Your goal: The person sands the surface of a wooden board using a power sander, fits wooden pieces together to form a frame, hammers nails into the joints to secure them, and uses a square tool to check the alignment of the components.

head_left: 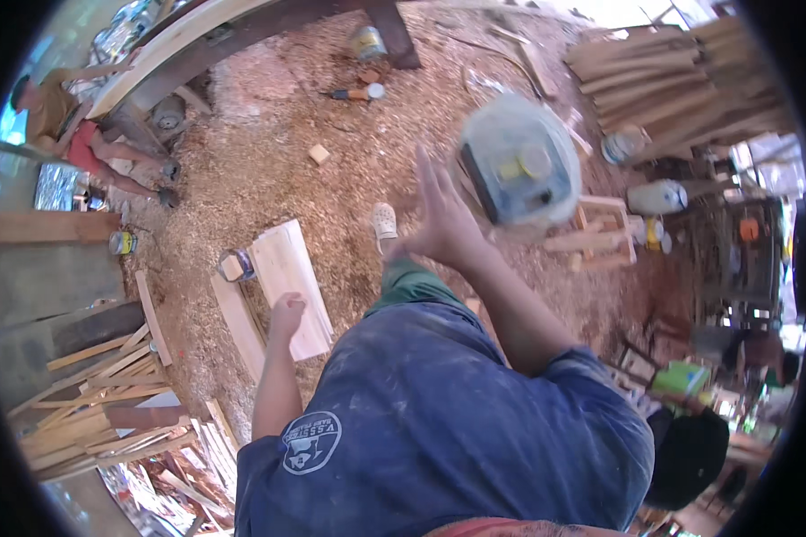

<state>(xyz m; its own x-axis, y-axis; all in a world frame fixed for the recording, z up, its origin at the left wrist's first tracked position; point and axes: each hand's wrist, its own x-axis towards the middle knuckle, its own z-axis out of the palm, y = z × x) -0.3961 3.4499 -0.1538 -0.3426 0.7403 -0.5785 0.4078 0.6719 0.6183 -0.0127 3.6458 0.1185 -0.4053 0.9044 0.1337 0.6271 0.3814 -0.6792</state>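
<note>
My right hand [446, 219] stretches forward with its fingers spread and nothing in them. Just beyond it to the right is a rounded, translucent, pale-blue object [533, 192] with yellow and dark parts on or inside it; blur hides its kind. My left hand [287, 315] hangs at my left side with curled fingers, and I see nothing in it. Beneath that hand, as seen from above, pale wooden boards [288, 259] lie on the floor. A jar-like container [235, 266] with a light block at its top stands by the boards' far end.
Wood shavings cover the floor [242, 179]. A pale clog [384, 222] shows ahead of me. A small wooden frame [603, 234] stands to the right, and scrap wood [107, 385] is heaped at left. Another person [81, 134] is by a long timber [179, 45] at far left.
</note>
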